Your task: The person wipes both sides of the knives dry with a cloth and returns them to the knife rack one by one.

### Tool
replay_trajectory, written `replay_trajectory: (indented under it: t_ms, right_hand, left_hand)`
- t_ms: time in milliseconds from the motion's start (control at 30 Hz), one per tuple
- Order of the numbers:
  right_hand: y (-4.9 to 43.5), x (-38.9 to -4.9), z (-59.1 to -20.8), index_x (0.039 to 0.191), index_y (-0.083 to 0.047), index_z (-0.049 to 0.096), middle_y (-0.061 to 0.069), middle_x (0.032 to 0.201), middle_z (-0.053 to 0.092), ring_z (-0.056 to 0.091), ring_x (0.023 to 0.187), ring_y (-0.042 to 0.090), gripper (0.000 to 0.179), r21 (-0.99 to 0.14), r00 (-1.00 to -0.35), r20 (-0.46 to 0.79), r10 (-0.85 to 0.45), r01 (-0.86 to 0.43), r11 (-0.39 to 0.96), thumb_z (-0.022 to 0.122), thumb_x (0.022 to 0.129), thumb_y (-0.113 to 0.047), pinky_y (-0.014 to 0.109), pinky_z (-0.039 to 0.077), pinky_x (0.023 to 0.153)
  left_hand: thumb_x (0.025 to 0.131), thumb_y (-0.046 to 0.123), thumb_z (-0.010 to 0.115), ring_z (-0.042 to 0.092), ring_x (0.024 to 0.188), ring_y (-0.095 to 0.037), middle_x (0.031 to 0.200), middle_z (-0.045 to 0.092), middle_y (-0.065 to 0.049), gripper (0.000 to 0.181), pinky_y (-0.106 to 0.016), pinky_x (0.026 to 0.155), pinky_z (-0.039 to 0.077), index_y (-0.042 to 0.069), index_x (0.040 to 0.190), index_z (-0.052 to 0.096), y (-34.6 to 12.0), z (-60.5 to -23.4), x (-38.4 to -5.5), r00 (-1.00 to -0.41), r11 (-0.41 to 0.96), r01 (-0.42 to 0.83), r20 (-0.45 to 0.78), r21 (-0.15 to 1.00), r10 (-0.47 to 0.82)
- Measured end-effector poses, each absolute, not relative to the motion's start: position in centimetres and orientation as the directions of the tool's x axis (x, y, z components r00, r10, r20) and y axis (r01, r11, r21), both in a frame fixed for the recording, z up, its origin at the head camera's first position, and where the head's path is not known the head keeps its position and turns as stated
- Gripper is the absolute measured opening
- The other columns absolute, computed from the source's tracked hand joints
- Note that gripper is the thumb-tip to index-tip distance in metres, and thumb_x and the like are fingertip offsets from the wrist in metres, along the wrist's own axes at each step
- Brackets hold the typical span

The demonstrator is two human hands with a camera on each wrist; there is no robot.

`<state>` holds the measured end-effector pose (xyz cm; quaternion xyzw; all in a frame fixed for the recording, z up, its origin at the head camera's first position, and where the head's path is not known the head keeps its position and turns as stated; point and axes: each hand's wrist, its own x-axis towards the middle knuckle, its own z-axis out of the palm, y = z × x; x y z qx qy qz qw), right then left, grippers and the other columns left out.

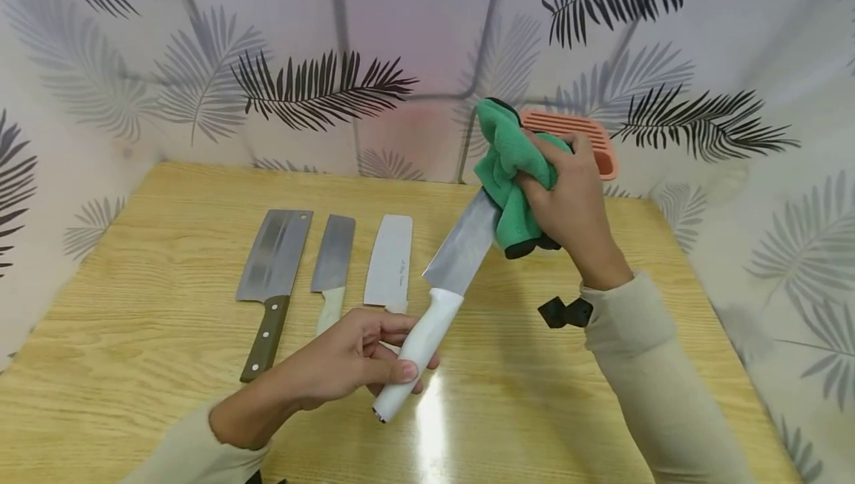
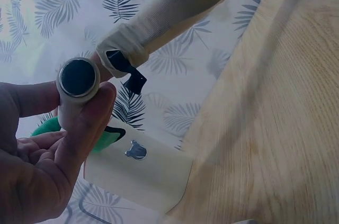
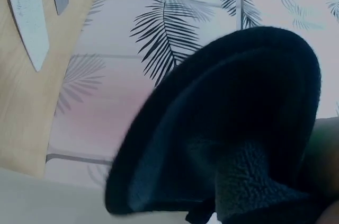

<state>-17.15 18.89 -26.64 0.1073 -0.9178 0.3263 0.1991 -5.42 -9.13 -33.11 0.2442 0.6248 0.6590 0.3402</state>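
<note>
My left hand [image 1: 364, 354] grips the white handle [image 1: 427, 332] of a kitchen knife, which slants up and to the right above the table. In the left wrist view the handle's dark round end [image 2: 78, 78] shows between thumb and fingers. With my right hand [image 1: 574, 198] I hold a green cloth [image 1: 510, 150] with black edging against the upper part of the knife's blade [image 1: 464, 243]. The blade's tip is hidden by the cloth. Close up in the right wrist view, the cloth [image 3: 212, 118] looks dark and covers most of those fingers.
Left of the knife lie a cleaver [image 1: 277, 254] with a brown riveted handle, a narrow knife [image 1: 335, 250] with a cream handle, and a pale-bladed knife [image 1: 390, 257]. A coral slotted holder [image 1: 604, 146] stands at the back right, partly behind my right hand. Leaf-patterned sheeting [image 1: 427, 24] surrounds the wooden table [image 1: 167, 261].
</note>
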Motion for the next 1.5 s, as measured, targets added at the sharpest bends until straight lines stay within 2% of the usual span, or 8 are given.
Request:
replay_trajectory:
  t_ms: [233,400,533,733,933,1167,1367,1500]
  right_hand:
    - [21.0,-16.9,-26.3,0.131,-0.003,0.062,0.019,0.140,0.053,0.047,0.123,0.030,0.037,-0.735,-0.909,0.416,0.026,-0.319,0.599,0.059,0.100,-0.023,0.048,0.041,0.103]
    - [21.1,-16.2,-26.6,0.135,-0.014,0.053,-0.001,0.122,0.060,0.061,0.103,0.010,0.039,-0.971,-0.988,0.157,0.010,-0.152,0.186,0.058,0.101,-0.032,0.023,0.053,0.087]
    - [20.6,-15.1,-27.4,0.129,-0.021,0.050,-0.008,0.118,0.057,0.058,0.109,0.007,0.031,-0.999,-1.000,0.006,-0.004,-0.006,-0.041,0.057,0.101,-0.034,0.019,0.052,0.091]
    - [18.4,-12.0,-29.3,0.122,-0.016,0.054,-0.008,0.109,0.062,0.063,0.102,0.008,0.020,-0.999,-0.992,-0.050,-0.117,0.049,0.016,0.054,0.102,-0.021,0.024,0.055,0.090]
    - [15.8,-8.2,-31.5,0.136,-0.001,0.053,-0.001,0.123,0.060,0.059,0.113,0.012,0.038,-0.998,-0.976,-0.016,-0.216,0.001,0.070,0.057,0.099,-0.009,0.030,0.050,0.099]
    - [13.5,-4.2,-34.3,0.136,-0.001,0.052,0.006,0.121,0.064,0.063,0.108,0.015,0.042,-0.976,-0.959,-0.210,-0.192,0.219,-0.023,0.060,0.097,-0.015,0.034,0.052,0.096]
    - [12.0,-4.6,-36.2,0.132,-0.004,0.055,0.018,0.125,0.063,0.064,0.106,0.016,0.035,-0.995,-0.990,-0.070,-0.125,0.061,0.074,0.061,0.099,-0.014,0.034,0.054,0.093]
    - [12.0,-6.3,-35.8,0.127,-0.003,0.058,0.013,0.114,0.066,0.064,0.096,0.011,0.030,-0.991,-0.991,-0.126,-0.044,0.125,0.039,0.057,0.101,-0.018,0.030,0.054,0.088]
  left_hand:
    - [0.097,0.008,0.062,0.073,0.089,-0.009,0.125,0.063,-0.035,0.051,-0.028,0.068,0.061,-0.013,0.140,0.045,-8.9,-33.3,-5.6,-0.659,-0.007,-0.146,-0.092,0.989,0.747]
    - [0.098,0.010,0.061,0.073,0.092,-0.010,0.126,0.061,-0.034,0.050,-0.028,0.067,0.060,-0.009,0.141,0.046,-8.4,-33.4,-5.8,-0.685,-0.019,-0.149,-0.089,0.989,0.723]
    - [0.099,0.012,0.060,0.073,0.094,-0.010,0.127,0.063,-0.031,0.050,-0.030,0.068,0.061,-0.007,0.143,0.045,-7.9,-33.6,-5.9,-0.696,-0.028,-0.163,-0.094,0.986,0.711]
    - [0.099,0.013,0.060,0.073,0.092,-0.012,0.118,0.071,-0.015,0.053,-0.034,0.069,0.061,-0.004,0.146,0.043,-7.8,-33.7,-6.8,-0.754,-0.028,-0.184,-0.123,0.983,0.646]
    - [0.100,0.012,0.058,0.068,0.093,-0.012,0.120,0.061,-0.015,0.054,-0.033,0.075,0.060,0.000,0.150,0.041,-7.3,-33.6,-7.6,-0.836,-0.016,-0.205,-0.166,0.979,0.523]
    - [0.100,0.001,0.054,0.066,0.090,-0.006,0.115,0.060,-0.011,0.047,-0.025,0.070,0.060,-0.006,0.144,0.044,-7.0,-34.0,-8.0,-0.895,-0.042,-0.212,-0.177,0.976,0.409]
    - [0.098,-0.002,0.054,0.065,0.084,-0.004,0.116,0.059,-0.013,0.045,-0.020,0.060,0.056,-0.006,0.142,0.046,-6.5,-34.5,-8.0,-0.909,-0.022,-0.196,-0.172,0.980,0.381]
    - [0.098,-0.004,0.054,0.068,0.085,-0.004,0.116,0.058,-0.016,0.050,-0.021,0.062,0.058,-0.006,0.146,0.043,-6.1,-34.5,-7.7,-0.898,-0.015,-0.186,-0.164,0.982,0.409]
